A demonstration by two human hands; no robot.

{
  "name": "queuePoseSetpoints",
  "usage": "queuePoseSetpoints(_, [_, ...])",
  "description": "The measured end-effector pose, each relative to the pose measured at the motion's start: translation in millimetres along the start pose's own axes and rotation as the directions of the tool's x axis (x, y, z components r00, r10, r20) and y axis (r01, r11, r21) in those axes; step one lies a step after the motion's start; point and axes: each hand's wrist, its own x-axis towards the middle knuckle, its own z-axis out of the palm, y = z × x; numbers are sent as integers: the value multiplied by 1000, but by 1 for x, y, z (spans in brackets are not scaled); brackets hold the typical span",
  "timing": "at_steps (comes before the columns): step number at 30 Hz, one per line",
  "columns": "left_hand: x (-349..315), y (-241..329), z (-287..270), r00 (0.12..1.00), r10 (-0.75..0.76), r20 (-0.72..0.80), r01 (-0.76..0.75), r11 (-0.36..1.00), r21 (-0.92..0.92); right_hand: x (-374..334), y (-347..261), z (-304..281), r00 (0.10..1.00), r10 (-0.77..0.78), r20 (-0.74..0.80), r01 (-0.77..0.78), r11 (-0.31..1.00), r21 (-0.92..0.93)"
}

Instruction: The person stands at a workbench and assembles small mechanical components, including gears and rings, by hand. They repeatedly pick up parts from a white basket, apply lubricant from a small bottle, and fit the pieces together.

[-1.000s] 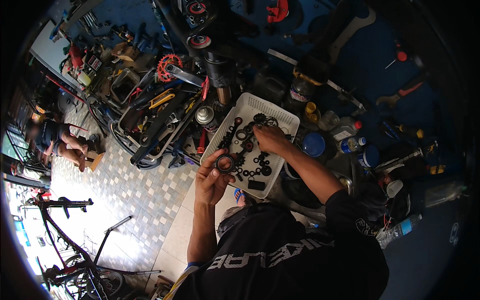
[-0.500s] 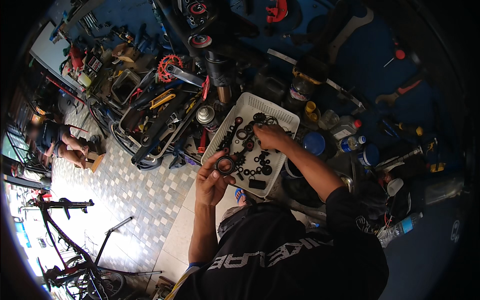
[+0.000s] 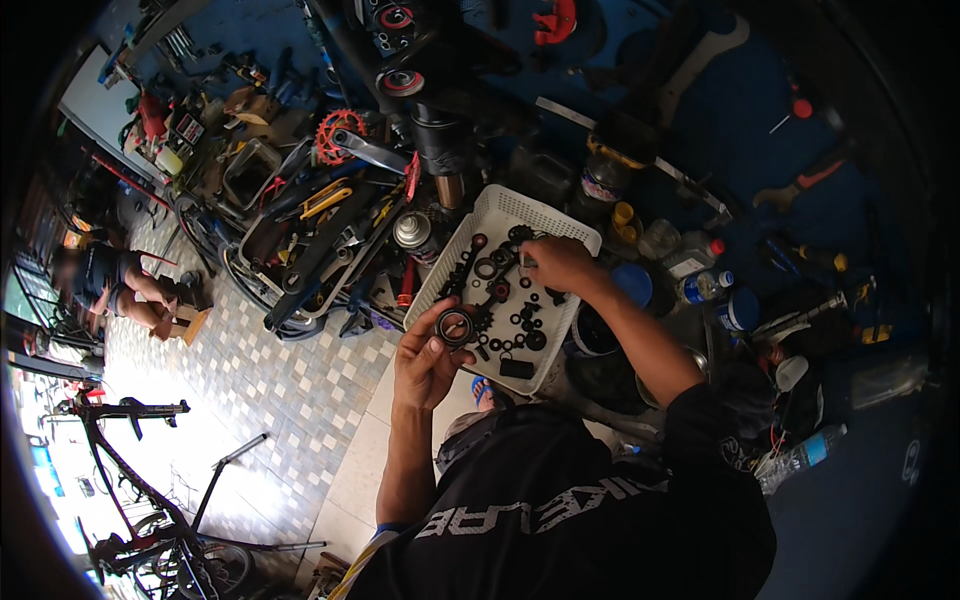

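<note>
My left hand (image 3: 420,366) is closed on a dark ring-shaped part (image 3: 442,330), probably a bearing, held upright between fingers and thumb at the near left edge of a white plastic basket (image 3: 562,226). Inside the basket lie many small black rings, washers, cogs and linkage pieces (image 3: 527,322), with a short black cylinder (image 3: 516,369) at the near end. My right hand (image 3: 560,266) hovers over the basket's far right part, its fingers pressed together. Whatever may be between those fingertips is too small to name.
A spray can (image 3: 412,231) stands left of the basket, beside piled bike parts and a red chainring (image 3: 340,136). Bottles (image 3: 704,287) and a blue lid (image 3: 631,285) crowd the right side. Far left, another person (image 3: 110,278) sits low; a bike frame (image 3: 110,460) stands below.
My right hand has shifted slightly right within the basket's far part. In my left hand, the ring has tilted a little and moved slightly right.
</note>
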Motion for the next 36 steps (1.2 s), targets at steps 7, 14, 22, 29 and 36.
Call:
queuePoseSetpoints(7, [7, -6, 2, 995, -20, -99, 26, 998, 63, -45, -61, -78, 928, -114, -355, 325, 712, 622])
queuePoseSetpoints(14, [18, -8, 18, 992, -13, -123, 32, 988, 154, -67, -100, -71, 904, -207, -373, 386, 768, 511])
queuePoseSetpoints(22, [16, -6, 23, 992, 30, -122, -1, 973, 230, -70, -114, -58, 882, -100, -461, 327, 835, 443])
queuePoseSetpoints(29, [15, -4, 30, 986, 42, -161, 10, 951, 310, -73, -118, -53, 860, -125, -495, 351, 849, 396])
queuePoseSetpoints(36, [15, 4, 47, 976, 95, -194, 17, 862, 507, -63, -114, -45, 876, -71, -477, 399, 661, 635])
